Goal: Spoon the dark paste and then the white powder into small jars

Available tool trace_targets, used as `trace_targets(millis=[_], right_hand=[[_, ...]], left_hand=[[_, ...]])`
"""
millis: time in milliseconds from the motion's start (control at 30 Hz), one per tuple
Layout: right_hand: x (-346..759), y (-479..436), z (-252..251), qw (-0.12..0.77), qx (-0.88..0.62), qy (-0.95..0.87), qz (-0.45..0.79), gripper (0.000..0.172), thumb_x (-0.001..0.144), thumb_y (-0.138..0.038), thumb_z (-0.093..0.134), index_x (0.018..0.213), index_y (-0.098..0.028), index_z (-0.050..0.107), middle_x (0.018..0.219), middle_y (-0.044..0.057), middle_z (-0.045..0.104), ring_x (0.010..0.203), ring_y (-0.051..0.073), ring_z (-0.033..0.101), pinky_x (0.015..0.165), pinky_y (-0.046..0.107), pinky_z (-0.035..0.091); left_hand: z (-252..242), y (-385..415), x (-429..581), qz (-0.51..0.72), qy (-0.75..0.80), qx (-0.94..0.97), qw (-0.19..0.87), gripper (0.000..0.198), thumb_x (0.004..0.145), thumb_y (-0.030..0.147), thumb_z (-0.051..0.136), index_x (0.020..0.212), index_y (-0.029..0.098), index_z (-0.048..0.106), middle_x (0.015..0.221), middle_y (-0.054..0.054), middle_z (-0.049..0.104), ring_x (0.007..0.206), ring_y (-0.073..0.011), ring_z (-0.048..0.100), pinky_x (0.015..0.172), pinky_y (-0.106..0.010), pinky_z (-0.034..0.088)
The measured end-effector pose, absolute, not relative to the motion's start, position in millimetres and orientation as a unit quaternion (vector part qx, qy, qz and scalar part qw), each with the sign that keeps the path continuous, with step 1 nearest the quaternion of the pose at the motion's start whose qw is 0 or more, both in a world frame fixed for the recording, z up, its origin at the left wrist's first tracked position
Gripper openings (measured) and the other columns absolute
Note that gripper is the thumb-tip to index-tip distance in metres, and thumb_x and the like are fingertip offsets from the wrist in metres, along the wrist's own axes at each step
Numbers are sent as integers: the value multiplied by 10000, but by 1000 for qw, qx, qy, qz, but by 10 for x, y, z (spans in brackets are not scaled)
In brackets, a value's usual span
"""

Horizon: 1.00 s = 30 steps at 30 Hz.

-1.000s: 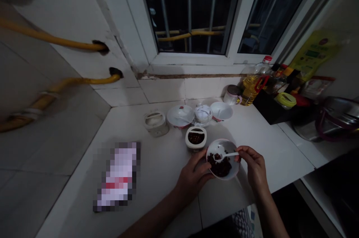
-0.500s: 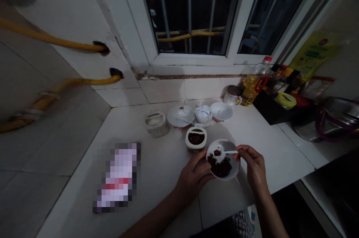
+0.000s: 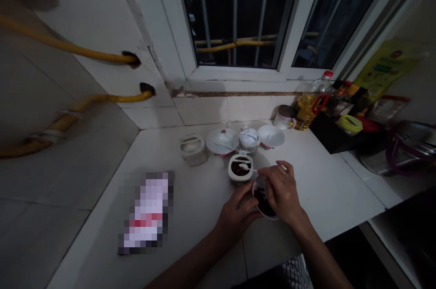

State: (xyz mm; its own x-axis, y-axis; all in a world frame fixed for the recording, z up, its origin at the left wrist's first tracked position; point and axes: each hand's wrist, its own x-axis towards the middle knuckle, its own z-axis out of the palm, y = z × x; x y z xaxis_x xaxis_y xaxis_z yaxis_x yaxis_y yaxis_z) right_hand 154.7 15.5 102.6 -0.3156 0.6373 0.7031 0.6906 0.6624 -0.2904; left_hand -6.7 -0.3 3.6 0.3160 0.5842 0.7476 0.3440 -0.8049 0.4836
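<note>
We held the bowl [image 3: 260,181] in our left hand [image 3: 235,214]; our right hand [image 3: 282,191] pinched the spoon [image 3: 244,167], its tip over the jar [image 3: 240,179] just beyond the left grip.

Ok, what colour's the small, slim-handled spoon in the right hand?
The small spoon is white; head view shows it best.

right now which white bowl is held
The frontmost white bowl, with dark bits inside, held by the left hand; the others stand behind, nearer the wall.

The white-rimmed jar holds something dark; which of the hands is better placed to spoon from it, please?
The right hand, probably: it holds the spoon, its head over the jar, while the left hand grips the bowl.
</note>
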Motion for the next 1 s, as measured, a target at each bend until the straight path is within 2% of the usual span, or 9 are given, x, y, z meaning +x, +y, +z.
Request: trace_targets(millis=[233, 367, 633, 833, 1000], right_hand=[[1583, 196, 1000, 372, -395, -839, -43, 300, 852, -43, 397, 1022, -200, 588, 854, 43, 700, 777, 190, 587, 881, 404, 388], [1531, 275, 920, 347, -400, -847, -50, 334, 823, -13, 391, 1016, -187, 601, 844, 47, 704, 780, 197, 572, 917, 419, 363], [1531, 224, 1006, 379, -381, -843, -35, 318, 842, -14, 397, 1035, -178, 589, 886, 54, 699, 801, 192, 564, 920, 416, 367], [1461, 273, 973, 356, -369, -858, -21, 310, 852, -22, 380, 991, -167, 616, 789, 59, 685, 766, 206, 540, 803, 375, 406], [1501, 277, 991, 356, -381, -853, -32, 326, 821, -3, 394, 1010, -158, 610, 818, 67, 685, 798, 213, 540, 862, 403, 400]], left_hand=[[60, -7, -73, 500, 291, 808, 115, 198, 912, 288, 574, 1077, 178, 566, 1305, -158, 508, 1181, -250, 556, 903, -394, 547], [75, -5, -67, 507, 293, 804, 108, 208, 905, 302, 585, 1074, 181, 572, 1297, -148, 522, 1167, -247, 567, 890, -382, 554], [58, -9, -61, 508, 296, 803, 98, 189, 907, 291, 581, 1042, 159, 584, 1281, -163, 520, 1172, -231, 562, 915, -359, 536], [23, -6, -55, 511, 299, 799, 106, 202, 905, 303, 584, 1070, 188, 585, 1287, -147, 532, 1154, -240, 574, 895, -383, 546], [44, -4, -49, 511, 303, 798, 104, 197, 907, 330, 576, 1030, 176, 585, 1261, -149, 542, 1122, -239, 596, 869, -373, 560]])
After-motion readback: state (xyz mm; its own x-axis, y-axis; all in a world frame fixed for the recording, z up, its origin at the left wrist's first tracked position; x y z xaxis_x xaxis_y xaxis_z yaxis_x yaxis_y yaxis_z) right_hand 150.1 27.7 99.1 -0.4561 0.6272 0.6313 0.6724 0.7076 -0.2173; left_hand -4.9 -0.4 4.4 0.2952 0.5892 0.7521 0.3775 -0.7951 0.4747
